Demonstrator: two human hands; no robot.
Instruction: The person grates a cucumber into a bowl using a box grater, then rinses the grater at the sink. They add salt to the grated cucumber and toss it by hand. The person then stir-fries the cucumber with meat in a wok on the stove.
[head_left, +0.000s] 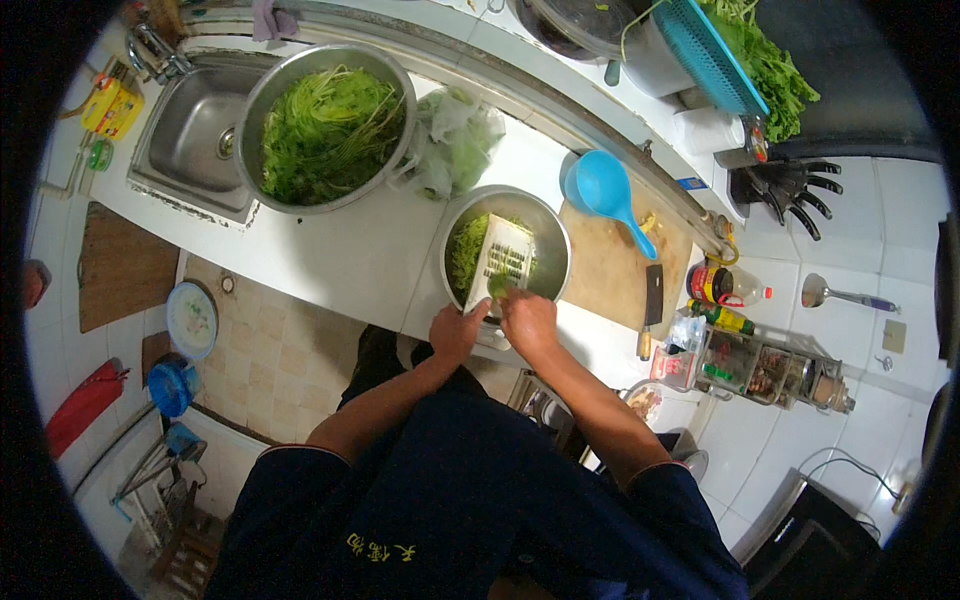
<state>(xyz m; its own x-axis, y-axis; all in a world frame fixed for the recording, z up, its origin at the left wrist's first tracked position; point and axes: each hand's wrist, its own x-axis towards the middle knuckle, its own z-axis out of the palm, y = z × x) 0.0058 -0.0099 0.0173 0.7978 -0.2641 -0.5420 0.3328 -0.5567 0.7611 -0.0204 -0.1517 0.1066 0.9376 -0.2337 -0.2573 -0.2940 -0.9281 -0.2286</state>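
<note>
A white grater (513, 238) with rows of slots leans inside a steel pot (553, 225) on the counter. My left hand (454, 334) grips the grater's near end at the pot's rim. In my right hand (529, 322) is a green vegetable piece (498, 285), pressed against the grater face; its exact kind cannot be told. Shredded green vegetable (468, 252) lies in the pot beneath and beside the grater. Just right of the pot is a wooden cutting board (600, 281), with a blue plastic ladle (600, 184) and a cleaver (654, 294) on it.
A large steel basin (247, 142) of leafy greens stands by the sink (187, 127). Between basin and pot sits a plastic bag of greens (457, 139). Bottles (712, 283) and a spice rack (757, 371) line the right wall. A knife block (750, 187) stands at the back right.
</note>
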